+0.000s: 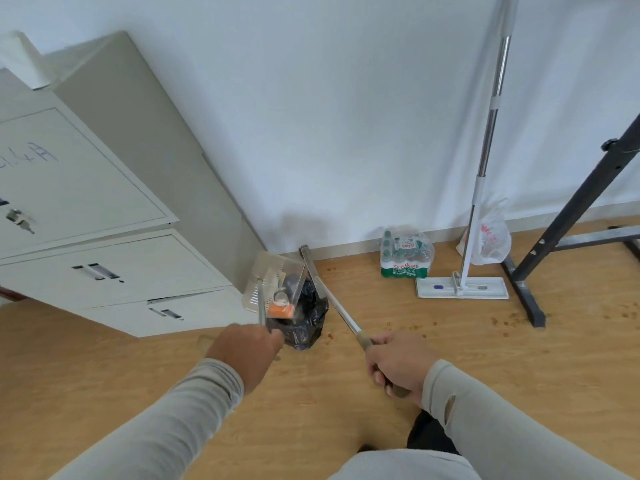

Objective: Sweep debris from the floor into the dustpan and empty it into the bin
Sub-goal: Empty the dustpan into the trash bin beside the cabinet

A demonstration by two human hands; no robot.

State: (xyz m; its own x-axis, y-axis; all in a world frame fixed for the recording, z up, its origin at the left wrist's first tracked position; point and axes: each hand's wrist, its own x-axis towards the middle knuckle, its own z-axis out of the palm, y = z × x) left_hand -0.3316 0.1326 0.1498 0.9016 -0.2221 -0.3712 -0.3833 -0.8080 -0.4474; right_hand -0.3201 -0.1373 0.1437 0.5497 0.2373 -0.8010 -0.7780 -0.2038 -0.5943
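Observation:
My left hand [244, 351] grips the thin metal handle of a clear plastic dustpan [263, 277]. The pan is raised and tilted over a bin lined with a black bag [308, 320] beside the cabinet. An orange packet [281, 310] and other scraps lie at the pan's lower edge, just above the bag. My right hand [394, 365] is closed around the grip of a broom handle [332, 299]. The broom's shaft slants up and left towards the wall; its head is hidden behind the pan and bag. Small reddish crumbs [498, 321] dot the wooden floor to the right.
A beige metal filing cabinet [114, 209] fills the left. Against the white wall stand a pack of water bottles [406, 252], a flat mop [462, 287] and a white plastic bag [490, 242]. A black metal stand [554, 230] occupies the right.

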